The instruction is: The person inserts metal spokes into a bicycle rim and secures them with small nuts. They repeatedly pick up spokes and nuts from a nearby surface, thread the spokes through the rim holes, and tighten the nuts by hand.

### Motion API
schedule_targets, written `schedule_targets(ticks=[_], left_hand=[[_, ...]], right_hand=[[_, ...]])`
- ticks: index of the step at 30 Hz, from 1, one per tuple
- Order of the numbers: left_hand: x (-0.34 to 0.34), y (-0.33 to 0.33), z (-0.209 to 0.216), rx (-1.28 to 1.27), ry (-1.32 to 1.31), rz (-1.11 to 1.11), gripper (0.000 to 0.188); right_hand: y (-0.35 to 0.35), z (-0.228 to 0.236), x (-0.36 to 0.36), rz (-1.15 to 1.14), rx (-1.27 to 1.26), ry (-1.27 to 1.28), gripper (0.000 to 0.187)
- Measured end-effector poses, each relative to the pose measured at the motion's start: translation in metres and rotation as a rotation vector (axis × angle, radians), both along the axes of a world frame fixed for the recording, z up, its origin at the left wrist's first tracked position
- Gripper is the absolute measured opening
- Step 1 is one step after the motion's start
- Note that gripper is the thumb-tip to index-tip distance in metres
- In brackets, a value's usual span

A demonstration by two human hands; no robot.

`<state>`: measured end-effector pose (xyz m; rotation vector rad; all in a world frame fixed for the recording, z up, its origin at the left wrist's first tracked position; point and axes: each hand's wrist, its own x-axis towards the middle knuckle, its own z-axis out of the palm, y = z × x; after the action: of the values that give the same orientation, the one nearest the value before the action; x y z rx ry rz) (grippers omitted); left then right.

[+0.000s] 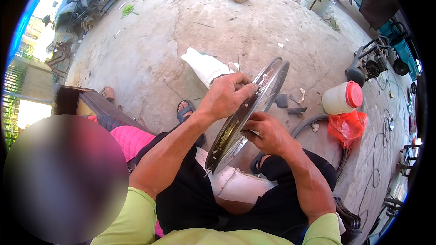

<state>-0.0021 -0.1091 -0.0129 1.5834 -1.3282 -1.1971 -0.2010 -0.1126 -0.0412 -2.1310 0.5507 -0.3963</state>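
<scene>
Head view: bare wheel rim (232, 124) tilted between both hands, above the lap.

Right hand (271, 132) grasps the rim's right side; left hand (230, 93) has thumb and fingers drawn together at its upper left edge, whether pinching wall or debris cannot tell. Progress, judged: partway. No tyre on the rim; pale flecks and yellowish residue remain in its channel. Right of rim: dark scraps (297, 110), curved dark tube (307, 123), red-lidded jar (337, 100). Beyond it, leftward: white sack (203, 66).
</scene>
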Motion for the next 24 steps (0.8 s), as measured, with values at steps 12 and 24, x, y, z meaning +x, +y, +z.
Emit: schedule_targets(ticks=[12, 24], left_hand=[[0.002, -0.003, -0.01, -0.021, -0.012, 0.117, 0.033], [0.003, 0.001, -0.011, 0.219, 0.216, -0.004, 0.036]], right_hand=[[-0.004, -0.01, 0.011, -0.118, 0.417, -0.243, 0.02], [-0.001, -0.01, 0.012, -0.051, 0.496, -0.148, 0.023]])
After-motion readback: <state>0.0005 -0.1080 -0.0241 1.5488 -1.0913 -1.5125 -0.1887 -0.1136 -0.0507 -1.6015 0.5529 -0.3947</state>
